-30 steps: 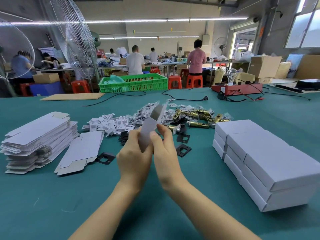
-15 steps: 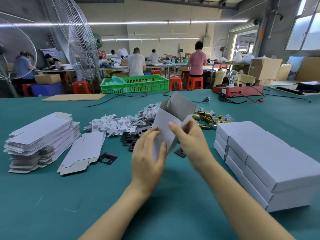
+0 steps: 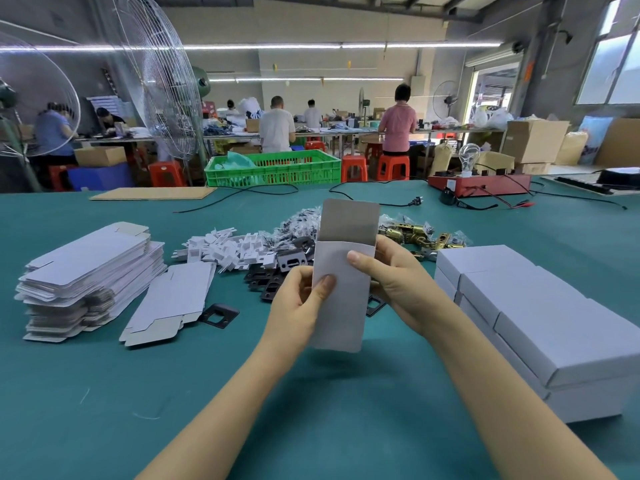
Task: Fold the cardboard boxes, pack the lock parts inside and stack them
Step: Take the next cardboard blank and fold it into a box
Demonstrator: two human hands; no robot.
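Note:
Both hands hold one white cardboard box blank (image 3: 341, 296) upright above the green table, its grey inner flap standing up at the top. My left hand (image 3: 299, 303) pinches its left edge, thumb on the front. My right hand (image 3: 398, 282) grips its right edge. A stack of flat blanks (image 3: 86, 271) lies at the left, with one loose blank (image 3: 169, 303) beside it. Folded white boxes (image 3: 540, 313) are stacked at the right. Beyond the hands lie white plastic inserts (image 3: 225, 249), black plates (image 3: 270, 278), bagged screws (image 3: 301, 223) and brass latches (image 3: 415, 233).
A single black plate (image 3: 220, 315) lies near the loose blank. At the table's far edge are a cardboard sheet (image 3: 152, 193), black cables (image 3: 374, 199) and a red tester box with a bulb (image 3: 479, 183). A green crate (image 3: 273, 168), fans and seated people fill the background.
The blank was turned from tilted and edge-on to face me upright. My hands shifted apart to its two side edges, and the grey top flap now stands open.

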